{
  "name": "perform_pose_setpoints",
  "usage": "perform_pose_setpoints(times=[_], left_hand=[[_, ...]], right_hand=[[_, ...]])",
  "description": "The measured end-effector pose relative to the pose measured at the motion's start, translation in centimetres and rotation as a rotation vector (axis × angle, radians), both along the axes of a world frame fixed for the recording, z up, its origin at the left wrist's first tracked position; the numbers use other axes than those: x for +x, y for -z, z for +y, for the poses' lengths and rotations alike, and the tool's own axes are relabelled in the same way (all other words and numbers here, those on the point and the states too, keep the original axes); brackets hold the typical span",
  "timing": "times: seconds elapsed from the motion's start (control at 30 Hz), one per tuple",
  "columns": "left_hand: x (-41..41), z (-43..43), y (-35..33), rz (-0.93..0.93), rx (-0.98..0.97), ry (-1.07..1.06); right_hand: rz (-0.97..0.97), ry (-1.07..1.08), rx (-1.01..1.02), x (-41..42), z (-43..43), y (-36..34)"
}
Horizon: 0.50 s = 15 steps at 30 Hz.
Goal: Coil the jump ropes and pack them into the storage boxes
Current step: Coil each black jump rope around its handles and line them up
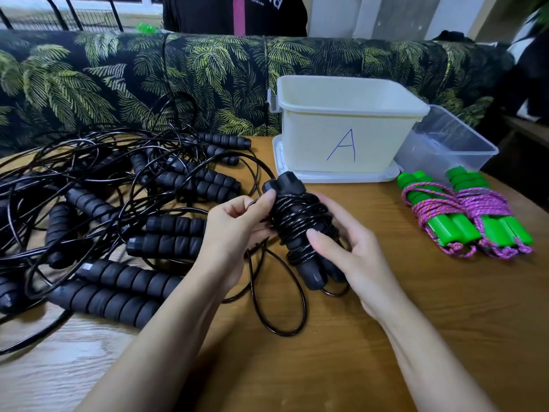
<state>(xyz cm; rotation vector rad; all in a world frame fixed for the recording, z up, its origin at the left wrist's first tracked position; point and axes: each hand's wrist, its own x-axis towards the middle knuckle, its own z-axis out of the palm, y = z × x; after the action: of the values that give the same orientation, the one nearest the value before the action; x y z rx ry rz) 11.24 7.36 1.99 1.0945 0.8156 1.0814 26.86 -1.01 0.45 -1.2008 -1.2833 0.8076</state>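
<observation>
A black jump rope bundle [300, 221], two foam handles wound round with black cord, is held above the wooden table [371, 337]. My right hand [350, 251] grips its lower part with the thumb across the coils. My left hand [234, 230] pinches the cord beside the handles' upper end. A loose loop of the same cord [279, 307] hangs down onto the table. A white box marked A [344, 123] stands behind, standing on its lid, with a clear box [448, 141] to its right.
A tangled heap of black jump ropes [113, 209] with foam handles covers the table's left side. Two coiled pink ropes with green handles [463, 215] lie at the right. A palm-print sofa [148, 78] runs behind the table, and a person in a dark shirt [234, 13] stands beyond it.
</observation>
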Motion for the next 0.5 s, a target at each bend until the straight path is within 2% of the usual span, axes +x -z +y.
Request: perform_pose_setpoints(times=[0.17,0.23,0.3,0.4,0.5], left_hand=[[0.6,-0.5,0.1,0.012,-0.001,-0.130],[0.9,-0.8,0.5,-0.004,-0.013,-0.130],[1.0,-1.0,0.8,0.013,0.006,-0.088],[0.9,-1.1,0.5,0.085,0.093,-0.029],[0.4,-0.8,0.2,0.121,0.176,-0.033]], right_hand=[[-0.603,0.214,-0.004,-1.5,0.3,0.8],[-0.918,0.348,-0.058,-2.6,0.1,0.9],[-1.112,0.513,-0.045,-3.1,0.2,0.9],[-1.130,0.637,0.088,-2.7,0.1,0.9],[-1.082,0.602,0.118,-1.9,-0.1,0.8]])
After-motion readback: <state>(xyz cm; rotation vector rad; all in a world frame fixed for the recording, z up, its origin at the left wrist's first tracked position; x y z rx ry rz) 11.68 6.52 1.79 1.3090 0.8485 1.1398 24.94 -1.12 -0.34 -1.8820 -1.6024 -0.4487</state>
